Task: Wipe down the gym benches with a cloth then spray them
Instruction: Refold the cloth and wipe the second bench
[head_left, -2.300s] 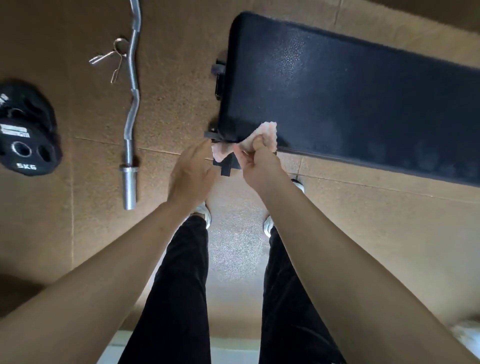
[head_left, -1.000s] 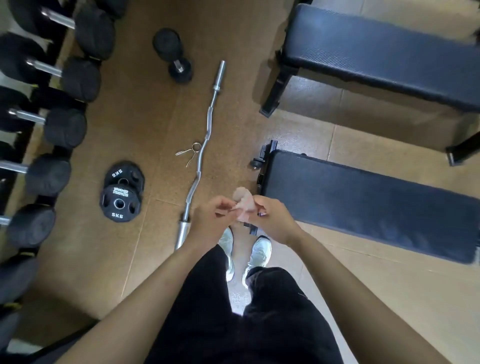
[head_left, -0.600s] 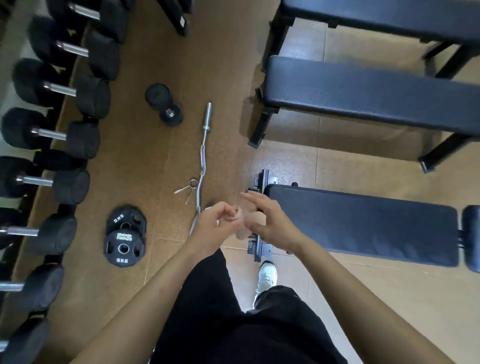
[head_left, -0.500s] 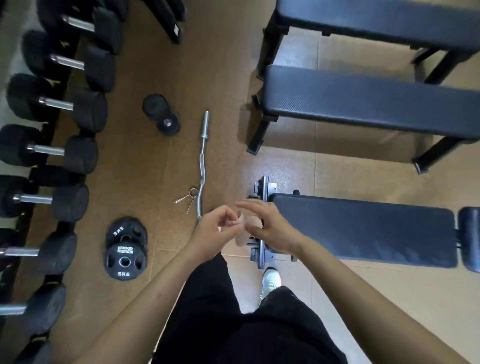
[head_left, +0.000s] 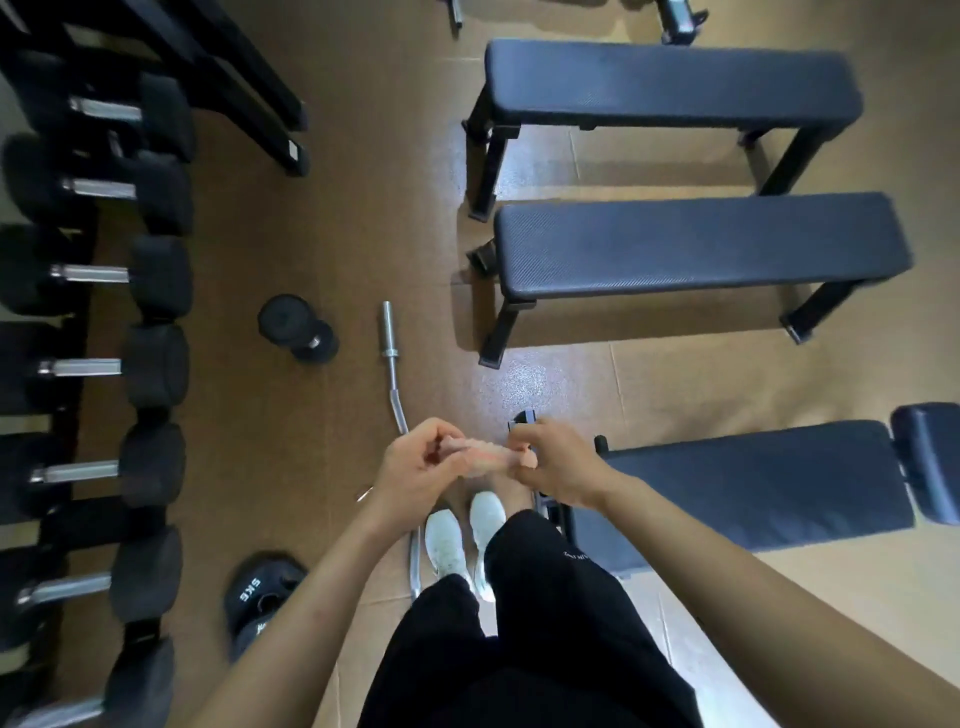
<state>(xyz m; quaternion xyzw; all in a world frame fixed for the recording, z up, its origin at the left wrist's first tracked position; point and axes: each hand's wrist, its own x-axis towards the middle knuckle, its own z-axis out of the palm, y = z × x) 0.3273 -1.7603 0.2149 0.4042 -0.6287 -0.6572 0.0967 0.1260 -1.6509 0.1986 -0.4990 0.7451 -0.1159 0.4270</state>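
Note:
A small pink cloth is stretched between my left hand and my right hand, both closed on its ends, held in the air above my white shoes. The nearest black bench lies just right of my right hand. Two more flat black benches stand further off: the middle bench and the far bench. No spray bottle is in view.
A curl bar lies on the brown floor ahead of my feet. A loose dumbbell and a 5 kg plate lie to the left. A dumbbell rack lines the left edge.
I have stood up and stepped back from the near bench, so all three benches show. The cloth left the bench and is now pulled out between both hands.

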